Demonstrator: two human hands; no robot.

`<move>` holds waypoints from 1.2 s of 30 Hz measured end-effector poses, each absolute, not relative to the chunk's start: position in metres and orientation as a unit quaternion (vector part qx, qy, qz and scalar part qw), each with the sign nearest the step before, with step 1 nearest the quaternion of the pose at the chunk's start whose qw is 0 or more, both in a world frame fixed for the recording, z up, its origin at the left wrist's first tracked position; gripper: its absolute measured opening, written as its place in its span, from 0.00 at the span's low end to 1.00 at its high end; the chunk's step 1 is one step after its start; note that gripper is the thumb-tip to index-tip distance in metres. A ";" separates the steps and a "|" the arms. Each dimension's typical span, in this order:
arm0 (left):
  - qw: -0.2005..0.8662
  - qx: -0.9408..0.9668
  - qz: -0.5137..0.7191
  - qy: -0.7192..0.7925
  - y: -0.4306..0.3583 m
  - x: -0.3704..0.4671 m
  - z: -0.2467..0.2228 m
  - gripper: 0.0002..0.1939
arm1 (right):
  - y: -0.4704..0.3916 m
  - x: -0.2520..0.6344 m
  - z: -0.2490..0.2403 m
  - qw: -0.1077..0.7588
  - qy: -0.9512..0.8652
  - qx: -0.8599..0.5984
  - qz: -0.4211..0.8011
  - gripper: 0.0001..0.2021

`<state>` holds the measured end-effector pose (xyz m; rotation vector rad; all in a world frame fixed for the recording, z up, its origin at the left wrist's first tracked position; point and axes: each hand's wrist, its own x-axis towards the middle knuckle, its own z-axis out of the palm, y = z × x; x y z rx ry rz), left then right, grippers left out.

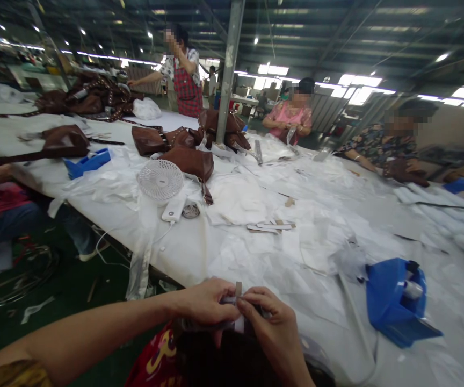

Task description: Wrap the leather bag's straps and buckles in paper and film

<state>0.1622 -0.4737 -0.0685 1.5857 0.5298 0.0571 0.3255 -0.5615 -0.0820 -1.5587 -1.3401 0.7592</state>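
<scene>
My left hand [210, 302] and my right hand [270, 317] meet close to my body, at the near edge of the table. A short grey-brown strip [238, 288] stands up between them, pinched by my right thumb and fingers. The fingers of my left hand are closed on a dark piece partly covered by clear plastic, mostly hidden by the hands. A pale band [239, 324] shows just under the fingertips. Below lies a very dark mass [216, 360] over my lap, too dim to make out, beside red patterned cloth [161, 349].
A blue tape dispenser [393, 301] stands at the right, another blue dispenser [89, 163] at the left. A white fan [160, 181] trails a cable. Brown leather bags [187, 164] and thin white sheets [240, 199] cover the table [187, 247]. A metal post [229, 70] rises mid-table; several co-workers surround it.
</scene>
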 end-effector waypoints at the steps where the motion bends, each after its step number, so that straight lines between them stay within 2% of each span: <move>1: 0.665 0.707 0.024 0.239 -0.474 0.162 -0.071 0.11 | -0.560 0.327 -0.083 0.455 -0.538 -0.635 0.315 0.07; 4: 0.668 0.701 0.012 0.249 -0.473 0.163 -0.078 0.10 | -0.555 0.333 -0.083 0.426 -0.517 -0.651 0.357 0.06; 8: 0.671 0.700 -0.014 0.242 -0.472 0.164 -0.081 0.09 | -0.545 0.346 -0.069 0.374 -0.513 -0.620 0.461 0.15; 13: 0.578 0.779 -0.040 0.241 -0.474 0.164 -0.074 0.05 | -0.530 0.358 -0.050 0.197 -0.561 -0.575 0.562 0.07; 19: 0.565 0.786 -0.082 0.235 -0.482 0.163 -0.059 0.11 | -0.515 0.359 -0.035 0.027 -0.593 -0.541 0.596 0.08; 22: 0.571 0.781 -0.093 0.234 -0.484 0.161 -0.056 0.12 | -0.516 0.355 -0.031 0.003 -0.607 -0.542 0.581 0.10; 26: 0.569 0.789 -0.086 0.218 -0.488 0.160 -0.059 0.11 | -0.523 0.348 -0.035 -0.016 -0.601 -0.570 0.560 0.07; 30: 0.609 0.755 -0.087 0.226 -0.490 0.158 -0.073 0.10 | -0.535 0.339 -0.040 0.018 -0.629 -0.597 0.497 0.07; 33: 0.637 0.728 -0.091 0.236 -0.490 0.158 -0.082 0.10 | -0.546 0.331 -0.044 0.026 -0.684 -0.612 0.397 0.07; 36: 0.623 0.747 -0.042 0.229 -0.489 0.160 -0.081 0.11 | -0.555 0.323 -0.052 0.010 -0.786 -0.581 0.213 0.08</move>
